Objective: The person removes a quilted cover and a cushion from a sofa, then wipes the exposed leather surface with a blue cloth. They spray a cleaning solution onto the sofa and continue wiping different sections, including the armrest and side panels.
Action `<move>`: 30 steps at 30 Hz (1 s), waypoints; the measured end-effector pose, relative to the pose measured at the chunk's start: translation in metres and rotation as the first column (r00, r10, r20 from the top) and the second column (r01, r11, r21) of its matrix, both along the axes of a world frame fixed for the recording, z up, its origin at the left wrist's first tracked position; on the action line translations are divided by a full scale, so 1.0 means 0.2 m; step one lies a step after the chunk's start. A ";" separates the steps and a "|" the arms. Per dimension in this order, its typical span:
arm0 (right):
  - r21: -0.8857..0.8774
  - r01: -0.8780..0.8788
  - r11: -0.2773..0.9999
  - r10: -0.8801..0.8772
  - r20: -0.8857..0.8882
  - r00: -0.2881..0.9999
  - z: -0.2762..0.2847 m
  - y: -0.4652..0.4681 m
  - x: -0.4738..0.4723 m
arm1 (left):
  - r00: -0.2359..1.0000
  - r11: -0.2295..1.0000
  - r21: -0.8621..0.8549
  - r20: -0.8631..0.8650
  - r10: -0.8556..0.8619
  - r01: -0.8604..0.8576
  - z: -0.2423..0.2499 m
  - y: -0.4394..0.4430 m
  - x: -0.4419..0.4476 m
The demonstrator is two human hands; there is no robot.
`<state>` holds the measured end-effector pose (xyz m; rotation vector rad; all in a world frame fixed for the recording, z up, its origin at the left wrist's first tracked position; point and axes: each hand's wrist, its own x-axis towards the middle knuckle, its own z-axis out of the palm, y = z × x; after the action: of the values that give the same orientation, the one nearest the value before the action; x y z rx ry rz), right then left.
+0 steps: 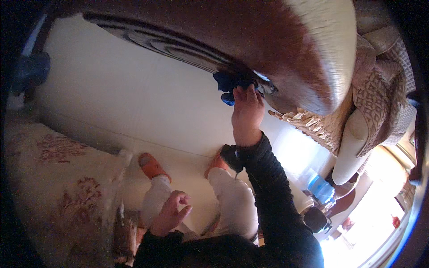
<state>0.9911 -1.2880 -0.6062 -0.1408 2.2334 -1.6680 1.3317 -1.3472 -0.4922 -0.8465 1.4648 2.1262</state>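
My right hand [248, 110] reaches forward and holds a dark blue cloth [231, 82] against the lower edge of a glossy reddish-brown wooden piece of furniture [261, 40]. Fingertips partly sink into the cloth's folds, and its far side is lost in shadow. Along that edge runs a dark carved wooden panel [161, 42] with curved grooves. A bright metallic-looking spot [268, 85] shows just beside the cloth. Low over my lap, my left hand [172, 211] hangs in the air with loosely curled fingers, thumb apart, holding nothing.
A flower-patterned cover [77, 167] drapes furniture on the left. Orange clogs [154, 165] are on my feet on the pale floor [134, 90]. To the right are a seat cover with ruffled trim [311, 129], patterned fabric [378, 90] and a light blue plastic item [321, 189].
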 end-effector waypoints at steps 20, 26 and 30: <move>-0.359 0.011 0.933 0.332 0.873 0.356 2.06 1.35 0.61 | 0.983 0.968 -0.196 -0.071 -0.172 0.156 1.34 0.39 -0.18; -0.432 -0.118 0.894 0.418 0.712 0.564 2.52 1.52 0.67 | 0.849 0.867 -0.058 -0.179 -0.497 0.495 1.81 0.70 -0.56; -0.276 -0.146 0.950 0.277 0.526 0.804 2.60 1.68 0.75 | 0.838 0.842 -0.009 -0.095 -0.537 0.539 1.96 0.77 -0.66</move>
<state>1.1413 -0.9525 -0.0872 0.0424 1.5316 -1.5740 1.2002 -1.1923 -0.1006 -0.2697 1.5049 1.7580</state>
